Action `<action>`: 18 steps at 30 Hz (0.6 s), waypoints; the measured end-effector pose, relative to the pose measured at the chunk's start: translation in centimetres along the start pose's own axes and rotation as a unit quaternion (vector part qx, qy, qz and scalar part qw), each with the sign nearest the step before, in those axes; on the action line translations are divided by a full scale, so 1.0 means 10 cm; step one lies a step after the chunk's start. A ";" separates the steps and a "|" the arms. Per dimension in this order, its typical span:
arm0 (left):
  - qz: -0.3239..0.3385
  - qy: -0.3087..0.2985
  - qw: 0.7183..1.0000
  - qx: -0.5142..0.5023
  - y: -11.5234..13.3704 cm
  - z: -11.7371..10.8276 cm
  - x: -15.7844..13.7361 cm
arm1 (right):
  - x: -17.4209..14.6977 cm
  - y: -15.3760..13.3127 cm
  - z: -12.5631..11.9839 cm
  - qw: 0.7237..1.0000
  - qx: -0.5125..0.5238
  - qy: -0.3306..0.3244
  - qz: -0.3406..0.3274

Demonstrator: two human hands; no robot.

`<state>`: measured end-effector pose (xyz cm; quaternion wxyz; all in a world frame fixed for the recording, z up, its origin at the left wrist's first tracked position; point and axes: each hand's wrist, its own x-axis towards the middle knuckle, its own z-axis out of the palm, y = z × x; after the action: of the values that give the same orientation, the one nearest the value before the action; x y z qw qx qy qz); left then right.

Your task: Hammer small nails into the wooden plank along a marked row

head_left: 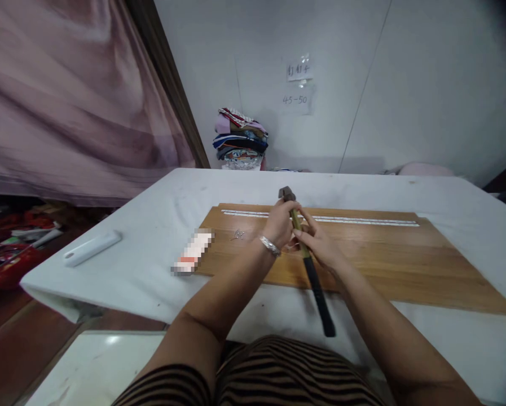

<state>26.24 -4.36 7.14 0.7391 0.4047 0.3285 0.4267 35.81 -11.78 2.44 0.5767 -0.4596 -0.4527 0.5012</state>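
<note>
A hammer (317, 290) with a metal head, a yellowish shaft and a black grip is held over the wooden board (388, 259). My left hand (280, 225) closes round the shaft just below the head. My right hand (318, 242) grips the shaft lower down, above the black part, with some of its fingers hidden behind it. The black grip end points back toward my body. On the board left of my hands lies a small group of thin metal nails (238, 234). Two white marked strips (363, 221) run along the board's far side, partly covered by my hands.
Left of the board lies a blurred-out flat phone-like item (193, 252). A white oblong object (92, 248) rests at the left of the white-covered table (151, 225). Folded cloths (241, 138) are stacked by the back wall, and a pink curtain (66, 96) hangs at left.
</note>
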 end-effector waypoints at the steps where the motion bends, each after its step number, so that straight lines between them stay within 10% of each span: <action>1: -0.011 -0.026 1.000 0.003 -0.04 0.06 -0.06 | 0.00 -0.03 -0.01 1.000 -0.010 0.013 0.001; 6: 0.057 -0.100 0.992 0.052 -0.23 0.05 -0.28 | -0.15 -0.07 -0.11 0.999 -0.036 0.032 0.021; 11: 0.093 -0.112 0.969 0.201 -0.57 -0.50 -0.44 | -0.38 -0.16 -0.17 0.997 -0.029 0.063 0.019; 18: 0.185 -0.291 0.755 0.557 -1.07 -1.12 -1.02 | -0.54 -0.36 -0.24 0.998 -0.026 0.027 0.044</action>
<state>16.61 -13.21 -5.92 0.3499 0.9024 0.1958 0.1579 38.24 -17.55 5.26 0.5542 -0.5071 -0.4289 0.5018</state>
